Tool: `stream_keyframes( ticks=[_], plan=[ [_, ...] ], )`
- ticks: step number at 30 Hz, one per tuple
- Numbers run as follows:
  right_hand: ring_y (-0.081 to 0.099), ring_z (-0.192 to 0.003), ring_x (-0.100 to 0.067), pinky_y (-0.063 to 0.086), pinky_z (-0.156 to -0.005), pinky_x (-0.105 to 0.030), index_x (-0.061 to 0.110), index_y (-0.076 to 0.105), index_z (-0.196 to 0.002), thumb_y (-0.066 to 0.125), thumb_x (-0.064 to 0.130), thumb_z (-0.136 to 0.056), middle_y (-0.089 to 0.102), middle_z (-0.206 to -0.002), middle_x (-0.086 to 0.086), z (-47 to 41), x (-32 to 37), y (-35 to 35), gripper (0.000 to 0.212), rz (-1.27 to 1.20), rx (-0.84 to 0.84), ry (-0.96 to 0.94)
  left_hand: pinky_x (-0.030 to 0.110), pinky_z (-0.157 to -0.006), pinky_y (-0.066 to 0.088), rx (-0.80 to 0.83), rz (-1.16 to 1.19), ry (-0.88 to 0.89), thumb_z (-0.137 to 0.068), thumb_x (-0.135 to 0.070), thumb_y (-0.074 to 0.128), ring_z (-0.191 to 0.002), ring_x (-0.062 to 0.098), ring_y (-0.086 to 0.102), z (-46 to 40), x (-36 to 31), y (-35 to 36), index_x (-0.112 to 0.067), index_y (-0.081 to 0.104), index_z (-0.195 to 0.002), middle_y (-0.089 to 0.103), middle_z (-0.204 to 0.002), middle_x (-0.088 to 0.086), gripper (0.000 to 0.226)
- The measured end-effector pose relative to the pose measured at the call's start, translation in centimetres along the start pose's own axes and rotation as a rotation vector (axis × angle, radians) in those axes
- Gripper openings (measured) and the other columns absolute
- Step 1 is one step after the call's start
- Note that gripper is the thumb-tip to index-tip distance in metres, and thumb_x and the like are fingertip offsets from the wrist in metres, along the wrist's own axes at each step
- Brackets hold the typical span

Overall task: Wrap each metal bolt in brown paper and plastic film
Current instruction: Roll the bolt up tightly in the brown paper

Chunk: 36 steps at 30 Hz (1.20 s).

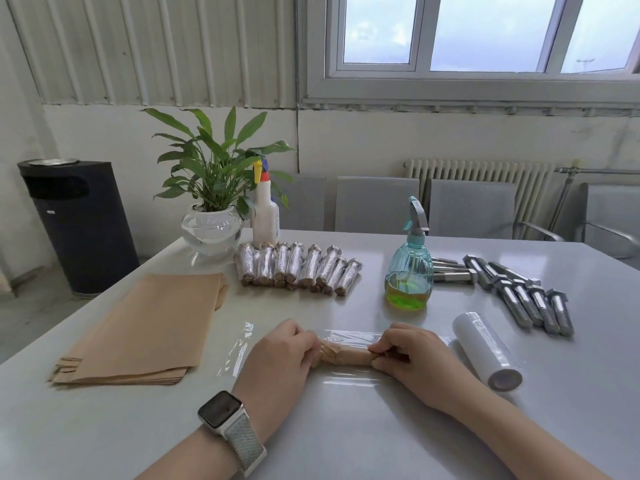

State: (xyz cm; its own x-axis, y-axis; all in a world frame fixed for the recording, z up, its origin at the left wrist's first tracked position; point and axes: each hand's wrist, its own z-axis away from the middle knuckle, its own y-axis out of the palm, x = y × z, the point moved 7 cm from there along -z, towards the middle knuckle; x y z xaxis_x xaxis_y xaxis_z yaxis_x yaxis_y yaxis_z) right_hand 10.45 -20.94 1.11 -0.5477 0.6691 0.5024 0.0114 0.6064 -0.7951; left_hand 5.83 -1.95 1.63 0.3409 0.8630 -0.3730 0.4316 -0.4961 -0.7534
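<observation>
The paper-wrapped bolt (344,355) lies near the worktop's (381,438) front middle, long axis left to right, on a clear plastic film sheet (242,348) whose edges are hard to trace. The left hand (277,355) and right hand (412,358) pinch its ends, hiding them. Bare worktop lies nearer the person; the film roll (485,351) lies just right, the brown paper stack (145,327) to the left.

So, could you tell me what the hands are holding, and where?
Both hold the paper-wrapped bolt: left hand at its left end, right hand at its right.
</observation>
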Motion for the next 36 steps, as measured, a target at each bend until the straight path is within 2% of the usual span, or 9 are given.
stream_keyframes(
  ticks=[8,13,15,18,21,23,26,30,36],
  plan=[
    [0.059,-0.084,-0.007,0.040,-0.074,-0.011,0.023,0.072,-0.088,0.076,0.019,-0.083,0.063,-0.088,0.013,0.0,0.0,0.0,0.008,0.015,0.008,0.004,0.034,-0.062,0.030,0.220,-0.359,0.062,-0.091,-0.011,0.042,-0.082,0.023,0.043,-0.4,-1.2,1.0,-0.020,0.040,-0.088,0.033,-0.090,-0.001,0.009],
    [0.058,-0.087,-0.003,0.042,-0.077,-0.014,0.025,0.073,-0.093,0.073,0.020,-0.084,0.062,-0.090,0.016,-0.1,0.4,-0.1,0.010,0.037,0.024,-0.022,0.020,-0.080,0.042,0.143,0.133,-0.153,-0.092,-0.012,0.056,-0.084,0.008,0.057,-0.6,0.1,-1.0,-0.014,0.072,-0.083,0.069,-0.089,-0.003,0.019],
    [0.058,-0.086,-0.004,0.043,-0.078,-0.015,0.025,0.073,-0.093,0.073,0.019,-0.084,0.062,-0.090,0.016,-0.3,0.4,-0.3,0.011,0.032,0.015,-0.027,0.013,-0.081,0.040,0.162,0.214,-0.225,-0.093,-0.011,0.056,-0.089,0.006,0.060,-0.4,0.3,-1.5,-0.013,0.075,-0.092,0.072,-0.095,-0.004,0.019],
    [0.057,-0.085,-0.003,0.041,-0.076,-0.014,0.025,0.073,-0.093,0.073,0.019,-0.084,0.061,-0.088,0.016,-0.5,0.2,-0.3,0.011,0.046,0.005,-0.032,0.026,-0.085,0.044,0.191,0.115,-0.176,-0.095,-0.014,0.050,-0.098,0.018,0.061,0.0,-0.8,-0.5,-0.016,0.070,-0.098,0.071,-0.099,0.001,0.020],
    [0.056,-0.085,-0.002,0.039,-0.074,-0.010,0.026,0.074,-0.093,0.073,0.020,-0.085,0.061,-0.089,0.017,-0.6,-0.1,-0.1,0.010,0.054,-0.002,-0.035,0.034,-0.091,0.044,0.175,-0.050,-0.175,-0.100,-0.021,0.040,-0.110,0.025,0.059,0.1,-1.2,0.4,-0.025,0.055,-0.131,0.068,-0.117,0.003,0.035],
    [0.057,-0.085,-0.002,0.038,-0.073,-0.009,0.026,0.074,-0.094,0.073,0.022,-0.085,0.061,-0.089,0.018,-0.6,-0.2,-0.1,0.010,0.056,-0.008,-0.035,0.037,-0.090,0.048,0.149,0.093,-0.250,-0.101,-0.020,0.038,-0.105,0.026,0.063,-0.1,-0.6,0.1,-0.027,0.042,-0.144,0.068,-0.116,0.007,0.043],
    [0.057,-0.086,-0.003,0.039,-0.074,-0.012,0.027,0.074,-0.094,0.073,0.024,-0.085,0.060,-0.088,0.019,-0.6,-0.4,-0.1,0.010,0.055,-0.013,-0.035,0.039,-0.079,0.056,0.040,0.364,-0.524,-0.099,-0.009,0.043,-0.084,0.020,0.070,-0.8,3.6,-2.4,-0.016,0.061,-0.121,0.069,-0.100,0.005,0.030],
    [0.057,-0.087,-0.006,0.042,-0.078,-0.017,0.026,0.073,-0.092,0.073,0.023,-0.085,0.057,-0.086,0.020,-0.7,-0.4,-0.1,0.008,0.050,-0.011,-0.043,0.029,-0.079,0.047,0.091,-0.199,-0.608,-0.094,-0.022,0.055,-0.098,0.024,0.063,-2.6,9.7,-6.4,-0.018,0.067,-0.092,0.069,-0.102,0.002,0.012],
    [0.055,-0.087,-0.005,0.040,-0.076,-0.015,0.024,0.073,-0.093,0.072,0.023,-0.085,0.058,-0.088,0.016,-0.7,-0.5,-0.1,0.008,0.052,-0.026,-0.053,0.027,-0.054,0.035,0.316,-0.289,-0.656,-0.088,-0.044,0.062,-0.073,0.020,0.058,-2.8,11.0,-3.9,-0.023,0.052,-0.058,0.061,-0.070,0.001,0.038]
  ],
)
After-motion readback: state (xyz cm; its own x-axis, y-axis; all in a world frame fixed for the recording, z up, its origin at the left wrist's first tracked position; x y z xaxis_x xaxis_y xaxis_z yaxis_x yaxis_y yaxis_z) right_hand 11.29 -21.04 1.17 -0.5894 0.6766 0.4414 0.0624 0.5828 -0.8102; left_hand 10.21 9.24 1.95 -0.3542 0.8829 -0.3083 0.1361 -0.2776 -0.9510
